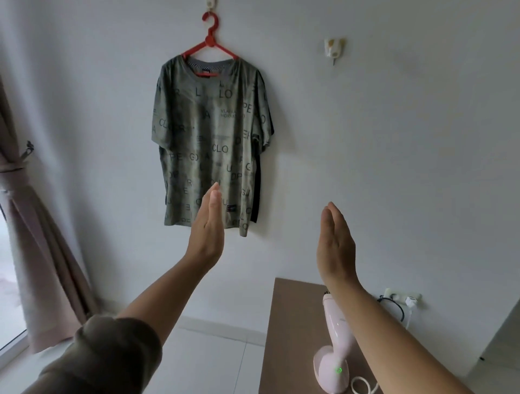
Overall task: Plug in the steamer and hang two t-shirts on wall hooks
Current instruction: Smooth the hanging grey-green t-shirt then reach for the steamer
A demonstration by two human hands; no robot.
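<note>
A green-grey t-shirt (208, 140) with printed letters hangs on a red hanger (209, 42) from a wall hook (210, 3) at the top. A dark garment (266, 126) shows behind its right edge. A second wall hook (334, 49) to the right holds nothing. The pink steamer (336, 346) stands upright on a brown table (289, 323), its green light on. Its white plug (410, 301) sits in the wall socket (403, 295). My left hand (207, 230) is raised flat before the shirt's hem, holding nothing. My right hand (334, 241) is raised flat to the right, also holding nothing.
A pinkish curtain (31, 225) tied back hangs at the left beside a window. A black cable (394, 303) also runs from the socket. The steamer's white cord (363, 386) loops on the table. White floor tiles lie below the wall.
</note>
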